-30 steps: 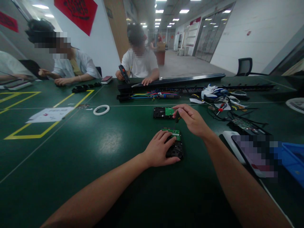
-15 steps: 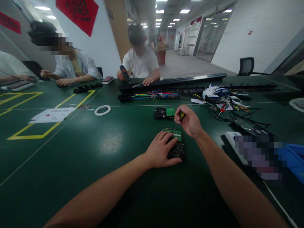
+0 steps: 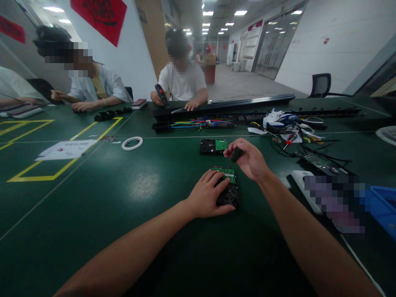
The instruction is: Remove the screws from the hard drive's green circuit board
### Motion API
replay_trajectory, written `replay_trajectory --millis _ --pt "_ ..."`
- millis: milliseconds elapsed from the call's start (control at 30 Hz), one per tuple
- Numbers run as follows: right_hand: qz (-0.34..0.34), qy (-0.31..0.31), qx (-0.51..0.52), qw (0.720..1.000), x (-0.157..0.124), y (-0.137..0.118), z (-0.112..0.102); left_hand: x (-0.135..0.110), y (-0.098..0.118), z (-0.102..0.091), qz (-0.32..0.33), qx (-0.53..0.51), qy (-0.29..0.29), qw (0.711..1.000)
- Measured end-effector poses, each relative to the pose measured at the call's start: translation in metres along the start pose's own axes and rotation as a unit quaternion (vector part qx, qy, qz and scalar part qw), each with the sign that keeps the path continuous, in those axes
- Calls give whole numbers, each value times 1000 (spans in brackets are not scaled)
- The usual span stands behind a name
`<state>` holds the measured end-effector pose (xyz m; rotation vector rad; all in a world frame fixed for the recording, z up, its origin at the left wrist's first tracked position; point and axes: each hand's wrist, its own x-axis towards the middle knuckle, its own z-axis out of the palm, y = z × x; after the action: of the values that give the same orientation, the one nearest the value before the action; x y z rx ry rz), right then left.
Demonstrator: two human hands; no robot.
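Observation:
A hard drive (image 3: 228,196) with a green circuit board (image 3: 228,170) at its far end lies on the table in front of me. My left hand (image 3: 207,194) rests over its left side, fingers across the top and thumb along the near edge, holding it against the table. Above the drive's far right corner, my right hand (image 3: 250,160) is closed around the dark handle of a screwdriver (image 3: 236,154); its tip cannot be made out. Just beyond lies a second hard drive (image 3: 210,146), black with a green board, partly behind my right fingertips.
A white tape roll (image 3: 132,143) and a paper sheet (image 3: 66,149) lie left. Cables (image 3: 192,123), gloves (image 3: 276,119) and a red-handled screwdriver (image 3: 289,141) lie further back. A blue bin (image 3: 383,206) stands right. Across the table, a person holds a power driver (image 3: 161,95).
My right hand has turned slightly, so the yellow on the handle no longer shows, only its dark side. My left hand stays on the hard drive. The view has shifted slightly.

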<state>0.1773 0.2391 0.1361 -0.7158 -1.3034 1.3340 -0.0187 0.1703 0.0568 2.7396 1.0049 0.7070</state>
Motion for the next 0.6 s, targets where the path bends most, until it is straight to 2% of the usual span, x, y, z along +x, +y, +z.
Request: replay_trajectory --millis 333,600 --pt "5 -15 11 1000 0 -3 6 1 0 0 0 4 0 1000" --pt "-21 12 -68 997 0 -1 1 1 0 1 -1 -6 5 1000"
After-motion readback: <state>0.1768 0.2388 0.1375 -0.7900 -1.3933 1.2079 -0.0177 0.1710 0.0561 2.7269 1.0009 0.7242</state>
